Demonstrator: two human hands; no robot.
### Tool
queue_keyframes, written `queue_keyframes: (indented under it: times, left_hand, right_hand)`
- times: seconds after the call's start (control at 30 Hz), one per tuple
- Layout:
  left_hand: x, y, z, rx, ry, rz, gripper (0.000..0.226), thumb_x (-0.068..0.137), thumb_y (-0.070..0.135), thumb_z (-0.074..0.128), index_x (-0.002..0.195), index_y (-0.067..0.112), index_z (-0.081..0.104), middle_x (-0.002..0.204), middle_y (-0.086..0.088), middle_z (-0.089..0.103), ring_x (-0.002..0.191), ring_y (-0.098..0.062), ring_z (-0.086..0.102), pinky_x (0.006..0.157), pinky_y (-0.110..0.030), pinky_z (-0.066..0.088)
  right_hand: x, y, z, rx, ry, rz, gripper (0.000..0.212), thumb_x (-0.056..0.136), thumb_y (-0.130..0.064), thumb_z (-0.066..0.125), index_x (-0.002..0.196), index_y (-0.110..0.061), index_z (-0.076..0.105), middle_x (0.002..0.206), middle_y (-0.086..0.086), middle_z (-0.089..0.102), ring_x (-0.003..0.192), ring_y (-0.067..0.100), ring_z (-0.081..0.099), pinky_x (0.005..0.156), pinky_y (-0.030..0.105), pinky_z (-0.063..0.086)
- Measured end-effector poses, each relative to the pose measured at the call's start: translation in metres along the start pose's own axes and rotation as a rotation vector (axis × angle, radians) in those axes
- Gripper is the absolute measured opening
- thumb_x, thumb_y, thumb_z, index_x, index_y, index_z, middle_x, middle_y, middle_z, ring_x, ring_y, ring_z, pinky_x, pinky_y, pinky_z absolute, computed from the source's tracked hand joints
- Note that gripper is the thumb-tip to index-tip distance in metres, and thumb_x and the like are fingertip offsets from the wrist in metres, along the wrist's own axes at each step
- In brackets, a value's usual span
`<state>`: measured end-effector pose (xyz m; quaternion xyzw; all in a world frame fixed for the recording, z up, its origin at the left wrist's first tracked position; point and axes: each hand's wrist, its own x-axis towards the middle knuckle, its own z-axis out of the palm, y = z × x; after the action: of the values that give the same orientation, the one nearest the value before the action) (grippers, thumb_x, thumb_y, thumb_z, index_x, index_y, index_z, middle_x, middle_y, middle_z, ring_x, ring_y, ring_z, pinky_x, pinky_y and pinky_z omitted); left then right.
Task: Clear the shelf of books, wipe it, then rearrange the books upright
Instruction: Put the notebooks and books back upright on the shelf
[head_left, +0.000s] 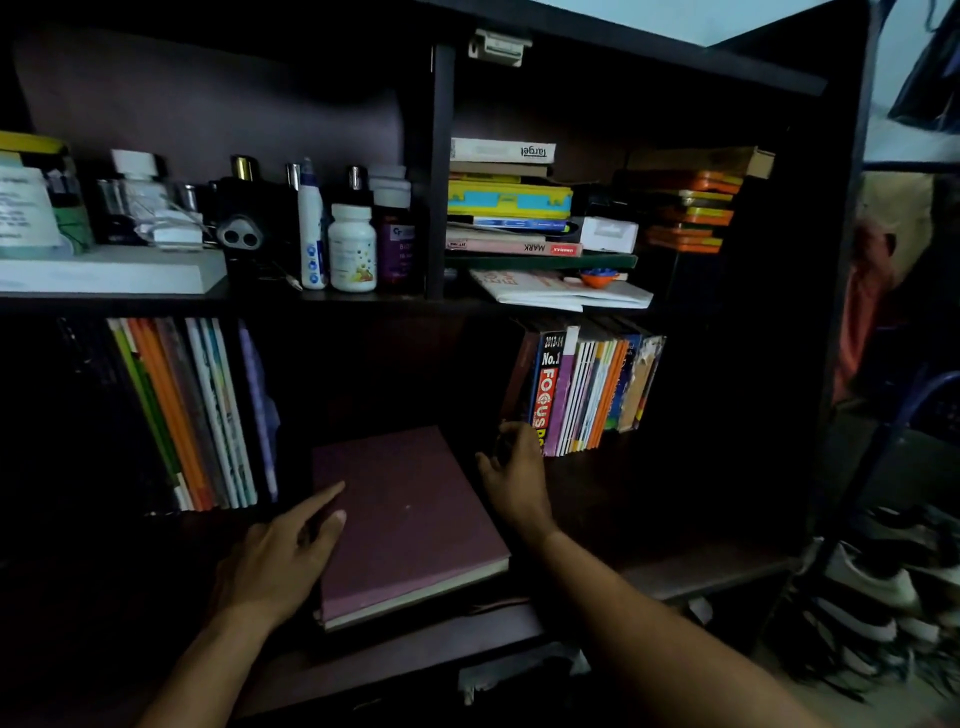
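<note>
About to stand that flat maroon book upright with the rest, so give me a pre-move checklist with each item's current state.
1. Left hand on the maroon book: ok, fingers rest along its left edge.
2. Firm grip on the book: not ok, it lies flat, not lifted.
3. Right hand steadying the right row of books: ok, fingers at the row's left end.
4. Open gap between that row and the left row of books: ok.
5. Rows upright: not ok, both lean.
6. Shelf board wiped: cannot tell, too dark.
</note>
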<state>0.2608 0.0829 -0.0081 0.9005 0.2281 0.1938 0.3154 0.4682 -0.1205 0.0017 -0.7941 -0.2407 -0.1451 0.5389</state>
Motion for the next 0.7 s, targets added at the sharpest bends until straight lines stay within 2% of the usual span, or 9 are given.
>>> queue_keyframes:
  times: [0.1, 0.2, 0.27, 0.33, 0.4, 0.43, 0.5, 0.57, 0.7]
  left_hand:
    - [-0.001, -0.001, 0.001, -0.007, 0.016, 0.012, 0.047, 0.093, 0.066, 0.038, 0.139, 0.059, 0.046, 0.143, 0.001, 0.059, 0.123, -0.025, 0.062, 0.089, -0.033, 0.052]
    - [-0.002, 0.001, 0.0, -0.019, 0.02, 0.019, 0.047, 0.095, 0.063, 0.041, 0.141, 0.055, 0.047, 0.138, -0.001, 0.063, 0.12, -0.026, 0.063, 0.089, -0.033, 0.052]
    - [-0.002, 0.002, 0.0, -0.03, 0.011, 0.016, 0.053, 0.089, 0.068, 0.043, 0.141, 0.054, 0.048, 0.124, -0.002, 0.069, 0.112, -0.025, 0.066, 0.088, -0.035, 0.054]
    - [-0.003, 0.004, -0.002, -0.074, 0.008, 0.009, 0.055, 0.088, 0.068, 0.051, 0.14, 0.051, 0.051, 0.116, -0.007, 0.071, 0.108, -0.024, 0.067, 0.085, -0.034, 0.054]
    - [-0.007, 0.005, -0.004, -0.116, 0.006, 0.04, 0.052, 0.087, 0.072, 0.055, 0.135, 0.051, 0.055, 0.106, -0.01, 0.073, 0.101, -0.025, 0.069, 0.082, -0.036, 0.056]
    - [-0.01, 0.005, -0.006, -0.111, 0.007, 0.08, 0.053, 0.084, 0.075, 0.05, 0.131, 0.053, 0.055, 0.102, -0.009, 0.073, 0.098, -0.025, 0.069, 0.081, -0.038, 0.057]
    - [-0.015, 0.006, -0.007, -0.037, -0.006, 0.146, 0.051, 0.084, 0.07, 0.039, 0.131, 0.056, 0.052, 0.111, -0.002, 0.071, 0.104, -0.024, 0.067, 0.083, -0.035, 0.056]
    - [-0.016, 0.006, -0.006, 0.022, -0.031, 0.184, 0.055, 0.089, 0.063, 0.033, 0.14, 0.052, 0.047, 0.133, 0.004, 0.062, 0.12, -0.021, 0.06, 0.092, -0.032, 0.049]
    - [-0.019, 0.006, -0.004, 0.037, -0.088, 0.266, 0.059, 0.093, 0.071, 0.021, 0.151, 0.056, 0.025, 0.151, 0.009, 0.045, 0.139, -0.015, 0.04, 0.11, -0.035, 0.036]
  right_hand:
    - [-0.002, 0.005, -0.002, -0.04, -0.074, 0.003, 0.044, 0.091, -0.007, 0.068, 0.132, -0.007, 0.052, 0.131, 0.01, 0.051, 0.123, 0.022, 0.051, 0.107, 0.029, 0.041]
    - [-0.006, 0.002, -0.005, -0.069, -0.156, 0.021, 0.053, 0.094, -0.006, 0.061, 0.146, -0.01, 0.047, 0.137, 0.006, 0.047, 0.126, 0.015, 0.046, 0.112, 0.031, 0.038]
    - [-0.01, 0.001, -0.009, -0.046, -0.156, 0.046, 0.048, 0.095, -0.005, 0.059, 0.142, -0.012, 0.053, 0.128, 0.003, 0.056, 0.117, 0.012, 0.053, 0.104, 0.029, 0.045]
    - [-0.017, -0.002, -0.016, 0.0, -0.16, 0.103, 0.028, 0.095, -0.01, 0.062, 0.123, -0.013, 0.066, 0.104, 0.001, 0.069, 0.094, 0.011, 0.063, 0.084, 0.025, 0.05]
    - [-0.025, -0.004, -0.021, 0.009, -0.217, 0.155, 0.013, 0.094, -0.024, 0.068, 0.103, -0.017, 0.073, 0.086, -0.004, 0.07, 0.077, 0.004, 0.062, 0.07, 0.021, 0.047]
    - [-0.03, -0.007, -0.022, 0.006, -0.265, 0.171, 0.015, 0.093, -0.033, 0.071, 0.096, -0.019, 0.075, 0.083, -0.004, 0.072, 0.074, 0.004, 0.063, 0.066, 0.02, 0.047]
    - [-0.037, -0.013, -0.025, 0.018, -0.355, 0.216, 0.029, 0.088, -0.048, 0.073, 0.092, -0.019, 0.076, 0.085, -0.002, 0.075, 0.079, 0.008, 0.068, 0.068, 0.023, 0.05]
    - [-0.04, -0.019, -0.032, 0.044, -0.408, 0.262, 0.037, 0.083, -0.052, 0.076, 0.097, -0.018, 0.073, 0.086, -0.002, 0.074, 0.081, 0.011, 0.069, 0.068, 0.021, 0.051]
    - [-0.047, -0.028, -0.046, 0.177, -0.461, 0.317, 0.027, 0.086, -0.03, 0.079, 0.106, -0.015, 0.066, 0.081, -0.004, 0.067, 0.066, 0.004, 0.065, 0.058, 0.013, 0.048]
